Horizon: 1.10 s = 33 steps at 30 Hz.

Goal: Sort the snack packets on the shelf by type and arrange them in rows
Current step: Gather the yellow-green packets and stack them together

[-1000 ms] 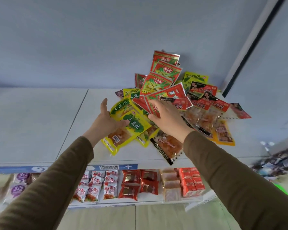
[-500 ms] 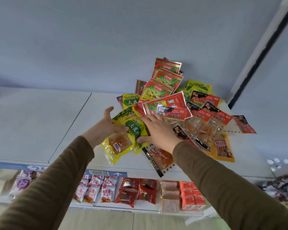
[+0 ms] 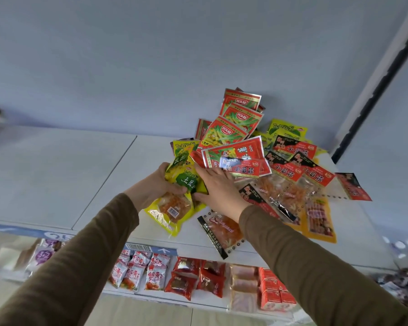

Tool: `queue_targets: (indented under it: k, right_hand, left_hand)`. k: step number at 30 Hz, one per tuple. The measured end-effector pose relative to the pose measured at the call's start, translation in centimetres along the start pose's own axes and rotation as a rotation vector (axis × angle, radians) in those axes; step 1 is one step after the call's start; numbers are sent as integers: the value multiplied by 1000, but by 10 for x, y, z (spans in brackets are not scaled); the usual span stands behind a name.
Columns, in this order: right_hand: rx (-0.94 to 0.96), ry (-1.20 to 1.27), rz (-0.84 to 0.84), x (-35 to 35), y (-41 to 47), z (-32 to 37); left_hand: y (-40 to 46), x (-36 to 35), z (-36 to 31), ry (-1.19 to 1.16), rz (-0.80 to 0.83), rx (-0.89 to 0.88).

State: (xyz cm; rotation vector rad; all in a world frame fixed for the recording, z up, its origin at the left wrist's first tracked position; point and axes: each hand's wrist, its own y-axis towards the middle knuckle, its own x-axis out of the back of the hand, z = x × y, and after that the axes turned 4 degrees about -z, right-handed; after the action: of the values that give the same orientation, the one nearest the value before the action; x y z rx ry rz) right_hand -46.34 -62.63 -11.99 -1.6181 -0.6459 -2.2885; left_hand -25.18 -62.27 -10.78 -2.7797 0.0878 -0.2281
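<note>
Both hands have drawn closer together since a second ago, and the yellow packets (image 3: 174,203) now sit bunched between them instead of lying fanned on the shelf (image 3: 57,175). Left hand (image 3: 154,187) has its grip closed round the left edge of that yellow stack, thumb on top near the green label, fingers tucked beneath. Right hand (image 3: 218,189) lies flat with straight fingers, its thumb against the stack's right edge and its fingers resting over the near edge of the mixed pile (image 3: 269,165); its grip holds nothing. That pile covers the right part of the white shelf, up against the blue wall (image 3: 151,55): red-and-green packets (image 3: 231,128) lean at the back, red packets with black tops (image 3: 299,168) spread toward the right, and a clear orange packet with a black edge (image 3: 224,231) lies near the shelf's front lip, under the right wrist. Below, a lower shelf (image 3: 151,292) carries rows of small snack packs (image 3: 137,269) already lined up by kind.
</note>
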Motion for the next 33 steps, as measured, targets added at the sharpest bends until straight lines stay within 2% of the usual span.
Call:
queue_targets:
  k: [4, 8, 13, 15, 18, 21, 24, 27, 30, 33]
  right_hand:
    - [-74, 156, 100, 16, 7, -11]
    - [-136, 180, 20, 22, 8, -19]
    - [-77, 134, -16, 12, 1, -16]
    - [-76, 134, -42, 8, -1, -17]
    - [-71, 125, -85, 5, -1, -16]
    - [-72, 147, -113, 3, 0, -14]
    - [-78, 155, -131, 1, -1, -12]
    - [-84, 151, -124, -1, 0, -12]
    - [-98, 186, -132, 2, 2, -11]
    - [-109, 200, -131, 5, 5, -12]
  left_hand:
    - [4, 5, 3, -61, -142, 12]
    - [7, 1, 2, -110, -111, 1]
    - [13, -18, -10, -127, -89, -39]
    - [15, -24, -11, -151, -136, -40]
    - [19, -26, -14, -171, -211, 12]
    - [20, -23, -19, -246, -147, 63]
    - [15, -28, -21, -124, -105, 28]
    - [16, -34, -21, -15, -76, -98]
    - [15, -36, -26, 26, -57, -162]
    - [12, -27, -25, 10, -113, -176]
